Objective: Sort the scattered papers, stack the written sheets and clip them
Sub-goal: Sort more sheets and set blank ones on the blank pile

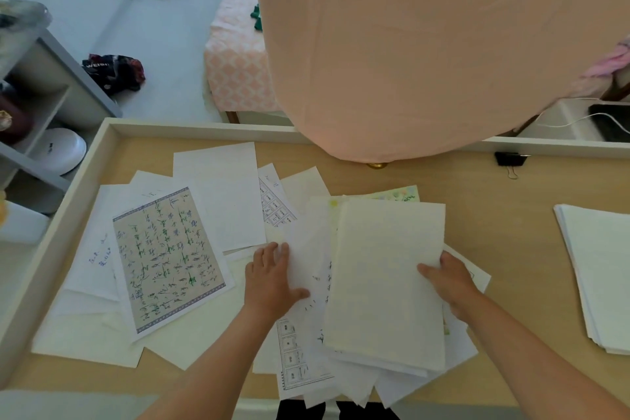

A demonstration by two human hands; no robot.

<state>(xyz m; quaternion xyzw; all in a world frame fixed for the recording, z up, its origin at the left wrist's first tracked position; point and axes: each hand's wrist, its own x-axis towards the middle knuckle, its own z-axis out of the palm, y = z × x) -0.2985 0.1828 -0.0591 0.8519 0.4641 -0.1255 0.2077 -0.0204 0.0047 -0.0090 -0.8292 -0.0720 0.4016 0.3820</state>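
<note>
Our bare forearms reach in from the near edge of the light wooden counter with its raised white rim (504, 215). The left hand (272, 280) lies flat and released, fingers fairly straight, pressing on a thin white sheet with faint handwriting (308, 269) near the middle of the counter. The right hand (450, 283) grasps the right edge of a cream-coloured stack of blank-faced sheets (385, 276), thumb on top; we cannot tell how the fingers lie beneath it. That stack rests tilted on a fanned heap of white papers that overhangs the near edge, among them a white sheet printed with a bordered grid of boxes (293, 361). Toward the left edge, a beige sheet with a blue patterned border and columns of green and dark brush writing (168, 259) lies on top of more scattered white pages (218, 194). At the right edge sits a squared pile of plain white sheets (600, 276), well apart from the heap. A black metal binder clip (509, 158) lies against the far rim, beside a large peach cloth (409, 44) hanging over the far edge.
</note>
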